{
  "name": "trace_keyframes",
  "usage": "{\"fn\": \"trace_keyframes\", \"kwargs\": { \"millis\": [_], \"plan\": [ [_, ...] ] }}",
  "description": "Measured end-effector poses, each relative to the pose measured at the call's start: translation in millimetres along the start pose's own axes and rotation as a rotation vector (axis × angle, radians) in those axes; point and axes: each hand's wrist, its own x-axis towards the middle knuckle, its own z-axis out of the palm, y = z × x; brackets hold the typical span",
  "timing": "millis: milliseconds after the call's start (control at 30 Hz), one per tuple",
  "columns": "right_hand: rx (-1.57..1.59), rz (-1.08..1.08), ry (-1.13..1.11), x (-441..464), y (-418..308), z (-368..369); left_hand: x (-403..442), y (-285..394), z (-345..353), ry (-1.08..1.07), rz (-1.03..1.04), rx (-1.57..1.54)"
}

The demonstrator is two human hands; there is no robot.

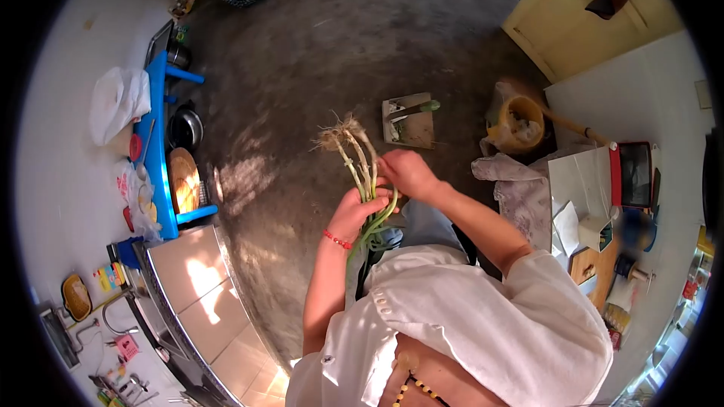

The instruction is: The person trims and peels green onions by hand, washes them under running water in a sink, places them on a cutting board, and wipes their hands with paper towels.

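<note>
A bunch of green onions (366, 173) is held upright in front of my body, with tangled, dry-looking roots at the top and green leaves hanging below. My left hand (353, 213), with a red bead bracelet at the wrist, is wrapped round the stalks at their lower part. My right hand (407, 174) is closed at the right side of the bunch, its fingers at one of the stalks. What exactly its fingertips grip is partly hidden.
On the floor ahead lies a shallow box (416, 133) with a green-tipped object across it. A yellow bucket (520, 122) stands right of it. A blue shelf (157, 143) with pans is at left, above a tiled counter (190, 273). A cloth-covered table (524, 200) is at right.
</note>
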Motion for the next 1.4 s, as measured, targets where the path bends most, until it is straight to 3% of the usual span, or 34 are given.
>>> {"fn": "trace_keyframes", "kwargs": {
  "millis": [233, 467, 700, 733, 800, 867, 900, 933, 1200, 1300, 1400],
  "plan": [
    [-0.047, 0.148, 0.163, -6.3, 14.6, -18.2, 37.2, -18.4, 29.4, 0.107, -0.046, -0.106],
    [-0.22, 0.115, 0.349, 4.5, 50.9, -39.4, 48.6, 0.0, 36.7, 0.04, -0.163, -0.032],
    [-0.446, 0.182, 0.589, 25.7, 104.0, -74.6, 35.4, 5.5, 46.9, -0.074, -0.138, 0.022],
    [-0.353, 0.153, 0.618, 24.2, 107.0, -82.5, 36.9, 4.5, 48.0, -0.053, -0.121, 0.008],
    [-0.196, 0.122, 0.477, 15.8, 106.1, -88.2, 37.6, 0.8, 50.1, 0.001, -0.087, -0.024],
    [0.723, 0.417, 0.118, 1.1, 67.0, -92.6, 43.6, -0.5, 47.7, 0.033, -0.08, -0.068],
    [0.84, 0.399, -0.034, -7.0, 55.0, -93.1, 45.5, 0.5, 48.6, 0.05, -0.077, -0.076],
    [0.823, 0.323, -0.087, -12.0, 41.9, -94.4, 47.5, 1.5, 50.0, 0.067, -0.075, -0.084],
    [0.813, 0.312, -0.282, -6.5, 12.1, -110.8, 56.1, 4.6, 58.3, 0.222, -0.031, 0.017],
    [0.838, 0.328, -0.313, -3.8, 19.4, -107.1, 53.8, 9.7, 60.9, 0.204, -0.032, -0.016],
    [0.805, 0.198, -0.273, -5.9, 22.2, -100.6, 52.8, 4.2, 56.5, 0.161, -0.017, -0.065]
  ]
}}
